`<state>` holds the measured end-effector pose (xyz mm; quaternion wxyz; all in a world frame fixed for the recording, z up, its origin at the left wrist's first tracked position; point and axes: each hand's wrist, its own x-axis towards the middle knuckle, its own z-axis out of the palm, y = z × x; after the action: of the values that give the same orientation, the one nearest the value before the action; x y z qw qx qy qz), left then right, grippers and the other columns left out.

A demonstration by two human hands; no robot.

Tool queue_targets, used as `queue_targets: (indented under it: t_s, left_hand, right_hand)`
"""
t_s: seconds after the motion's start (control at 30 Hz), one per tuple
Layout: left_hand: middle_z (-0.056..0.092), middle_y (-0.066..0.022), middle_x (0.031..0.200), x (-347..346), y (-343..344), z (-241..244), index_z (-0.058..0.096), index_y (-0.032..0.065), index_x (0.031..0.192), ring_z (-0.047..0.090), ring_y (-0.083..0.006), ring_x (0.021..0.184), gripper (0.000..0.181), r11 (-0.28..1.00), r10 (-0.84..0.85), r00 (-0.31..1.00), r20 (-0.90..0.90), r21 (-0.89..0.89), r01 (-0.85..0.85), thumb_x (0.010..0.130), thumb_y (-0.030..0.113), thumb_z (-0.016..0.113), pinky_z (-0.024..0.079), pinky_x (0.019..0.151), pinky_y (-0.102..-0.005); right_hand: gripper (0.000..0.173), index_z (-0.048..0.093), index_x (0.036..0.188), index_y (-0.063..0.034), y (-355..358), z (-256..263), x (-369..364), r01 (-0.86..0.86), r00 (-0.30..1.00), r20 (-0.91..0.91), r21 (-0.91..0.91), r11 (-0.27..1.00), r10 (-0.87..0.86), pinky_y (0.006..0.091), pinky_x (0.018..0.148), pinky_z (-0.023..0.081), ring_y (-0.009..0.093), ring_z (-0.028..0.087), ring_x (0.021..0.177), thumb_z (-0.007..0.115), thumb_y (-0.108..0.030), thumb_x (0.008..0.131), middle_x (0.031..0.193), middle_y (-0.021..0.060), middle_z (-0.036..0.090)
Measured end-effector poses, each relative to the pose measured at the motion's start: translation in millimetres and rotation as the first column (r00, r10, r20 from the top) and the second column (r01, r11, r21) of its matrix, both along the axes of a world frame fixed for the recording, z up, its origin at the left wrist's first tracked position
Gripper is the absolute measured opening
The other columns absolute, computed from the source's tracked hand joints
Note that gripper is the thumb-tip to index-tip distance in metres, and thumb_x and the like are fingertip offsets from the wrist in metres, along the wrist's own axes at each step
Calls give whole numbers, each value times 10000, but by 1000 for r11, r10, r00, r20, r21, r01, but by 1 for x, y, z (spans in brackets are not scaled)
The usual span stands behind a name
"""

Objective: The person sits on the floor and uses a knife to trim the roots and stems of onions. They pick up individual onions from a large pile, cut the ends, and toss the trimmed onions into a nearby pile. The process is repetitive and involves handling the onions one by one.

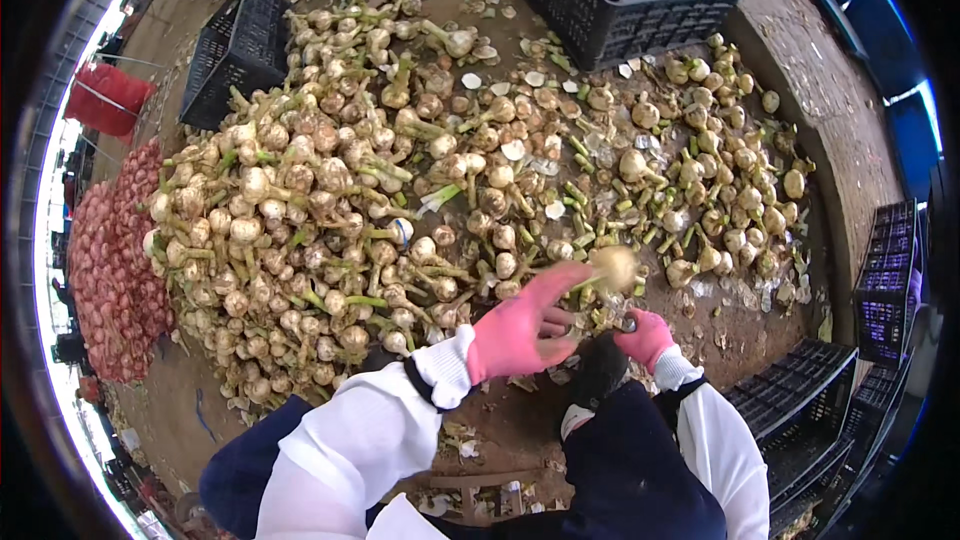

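My left hand (525, 330), in a pink glove, is stretched over the ground with its fingers apart. A blurred garlic bulb (616, 268) with a short stem is just beyond its fingertips, in the air or over the litter; I cannot tell whether they touch. My right hand (646, 339), also gloved in pink, is closed round a tool handle (628, 325); the tool's working end cannot be made out. A large heap of garlic bulbs with stems (300, 187) lies to the left. Cut stems (581, 232) and peelings lie ahead of my hands, and more bulbs (742, 165) are scattered on the right.
Black plastic crates stand at the back (637, 22), at the back left (240, 52) and at the lower right (799, 390). Red mesh sacks (120, 270) lie at the far left. A concrete ledge (810, 82) runs along the right. My shoe (596, 375) is just below my hands.
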<state>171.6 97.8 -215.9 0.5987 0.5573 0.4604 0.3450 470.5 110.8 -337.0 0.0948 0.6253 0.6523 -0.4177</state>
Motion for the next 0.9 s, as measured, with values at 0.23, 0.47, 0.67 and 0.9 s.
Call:
queue_targets:
  t_s: [0.23,0.47,0.67,0.9]
  left_hand:
    - [152,-262,1581,-138,93,-65,122,72,1554,485,-392,1296,837,815,383,401,-832,100,-570,876,117,611,423,1097,-397]
    - [206,-310,1515,-228,164,-77,144,67,1484,574,-402,1193,856,722,158,84,-984,57,-690,835,237,676,526,941,-423]
    - [463,-243,1251,-238,168,-102,370,110,1368,598,-421,1113,686,738,141,26,-990,87,-669,792,200,731,507,944,-470]
    - [600,-137,1135,-168,109,-52,517,124,1215,645,-284,1009,453,857,353,622,-699,-25,-514,804,63,698,549,909,-374]
  right_hand:
    - [378,670,995,-72,-2,17,2,-49,997,-55,60,997,52,477,819,506,413,641,905,702,-331,722,898,222,679]
    - [389,668,1027,-87,-5,23,8,-211,977,-26,57,976,212,459,805,512,396,646,895,714,-344,737,904,209,666]
    - [305,659,906,-75,-3,28,3,-141,982,-103,148,979,156,464,746,511,399,640,851,715,-319,732,857,192,651]
    - [263,666,876,-76,12,35,-10,-65,970,-225,140,988,96,443,693,515,379,650,784,722,-294,740,785,190,656]
